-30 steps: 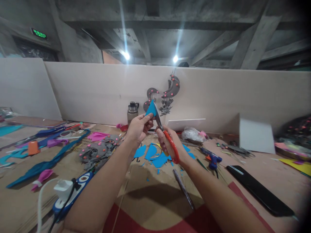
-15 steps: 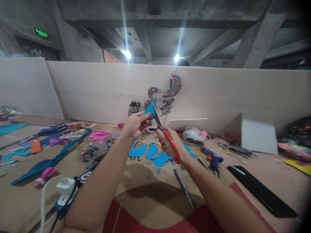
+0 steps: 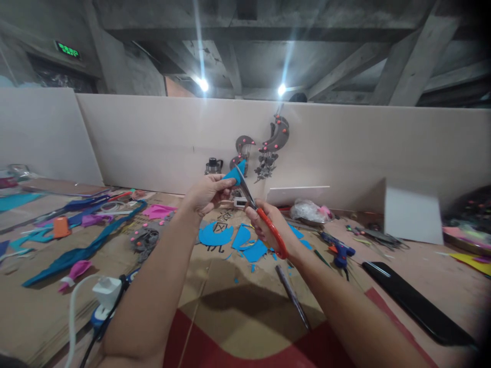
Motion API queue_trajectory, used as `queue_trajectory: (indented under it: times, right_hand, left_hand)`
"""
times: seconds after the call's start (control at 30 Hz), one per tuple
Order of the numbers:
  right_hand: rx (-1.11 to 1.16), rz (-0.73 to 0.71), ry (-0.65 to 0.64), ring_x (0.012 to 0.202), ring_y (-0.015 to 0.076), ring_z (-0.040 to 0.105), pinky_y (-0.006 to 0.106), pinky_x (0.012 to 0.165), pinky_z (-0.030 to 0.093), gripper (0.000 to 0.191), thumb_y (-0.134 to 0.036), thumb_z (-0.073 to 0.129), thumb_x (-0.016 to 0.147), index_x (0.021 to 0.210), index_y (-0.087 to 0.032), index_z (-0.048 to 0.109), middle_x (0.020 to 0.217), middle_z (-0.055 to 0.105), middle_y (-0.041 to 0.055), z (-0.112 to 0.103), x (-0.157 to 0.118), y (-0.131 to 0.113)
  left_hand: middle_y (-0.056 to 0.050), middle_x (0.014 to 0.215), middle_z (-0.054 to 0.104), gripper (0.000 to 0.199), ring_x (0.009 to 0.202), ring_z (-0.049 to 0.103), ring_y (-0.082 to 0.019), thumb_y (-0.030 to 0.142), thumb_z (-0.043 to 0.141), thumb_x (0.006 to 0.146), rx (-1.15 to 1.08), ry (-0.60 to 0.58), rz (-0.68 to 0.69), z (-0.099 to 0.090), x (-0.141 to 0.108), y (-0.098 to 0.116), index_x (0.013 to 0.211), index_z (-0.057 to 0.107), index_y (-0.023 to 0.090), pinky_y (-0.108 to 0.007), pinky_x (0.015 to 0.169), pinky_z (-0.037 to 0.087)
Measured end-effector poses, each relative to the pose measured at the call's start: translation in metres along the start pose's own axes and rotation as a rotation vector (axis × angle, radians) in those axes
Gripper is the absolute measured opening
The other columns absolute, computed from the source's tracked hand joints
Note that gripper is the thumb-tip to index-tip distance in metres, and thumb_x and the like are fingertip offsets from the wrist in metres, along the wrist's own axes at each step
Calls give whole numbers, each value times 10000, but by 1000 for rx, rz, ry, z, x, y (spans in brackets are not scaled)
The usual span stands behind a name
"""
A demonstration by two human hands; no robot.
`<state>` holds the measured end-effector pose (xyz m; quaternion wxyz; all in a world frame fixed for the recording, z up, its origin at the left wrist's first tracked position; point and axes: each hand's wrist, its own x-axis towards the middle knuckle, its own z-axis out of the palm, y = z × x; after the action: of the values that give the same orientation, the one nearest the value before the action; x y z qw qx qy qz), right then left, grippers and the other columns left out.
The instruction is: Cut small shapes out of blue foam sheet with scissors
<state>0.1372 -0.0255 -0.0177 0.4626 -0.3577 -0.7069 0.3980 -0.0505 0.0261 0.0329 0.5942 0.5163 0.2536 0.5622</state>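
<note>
Pinched in the fingers of my left hand [image 3: 215, 193] is a small piece of blue felt-like sheet [image 3: 235, 175], held up above the table. My right hand [image 3: 270, 225] grips the orange-red handles of a pair of scissors [image 3: 273, 232]. Their blades point up and away, and lie against the right side of the blue piece; I cannot tell how far they are parted. Below my hands, several cut blue pieces [image 3: 215, 234] and small scraps lie on the brown cardboard [image 3: 222, 291]. A pen [image 3: 291, 296] rests nearer to me.
A glue gun [image 3: 337, 250] and a black phone [image 3: 416, 304] lie at right. Left are a white charger [image 3: 106, 292] with cables, a grey felt piece with pink dots [image 3: 144, 237] and a teal strip [image 3: 88, 245]. A bottle [image 3: 213, 166] stands against the white panel [image 3: 153, 133].
My left hand has shifted slightly left and down with the blue piece. The scissor blades now sit across its right part at a slightly different angle. The whole view has turned a little.
</note>
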Motion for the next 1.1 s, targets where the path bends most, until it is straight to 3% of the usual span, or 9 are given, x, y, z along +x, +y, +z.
queue_trajectory:
  times: [0.27,0.53,1.1]
  right_hand:
    - [-64,-21,-17,479,79,323,204,414,252,315,-510,628,834,847,-220,507,628,356,-55,-2,1,1]
    - [-95,-23,-55,477,79,338,200,417,257,298,-494,616,846,836,-215,513,612,365,-55,-3,0,-4]
    - [-45,2,-91,471,69,350,184,410,280,369,-574,535,879,859,-220,432,616,366,-69,1,-3,-8]
  left_hand:
    - [-45,585,615,217,436,447,-29,206,862,587,125,-2,-25,-9,-4,9,678,703,90,-135,404,330]
    - [2,495,515,207,425,426,-38,195,852,594,155,-32,-33,-13,-7,12,618,669,101,-146,410,316]
    - [-55,587,615,193,451,459,-48,233,855,607,154,-65,0,-15,-1,3,662,711,117,-156,409,320]
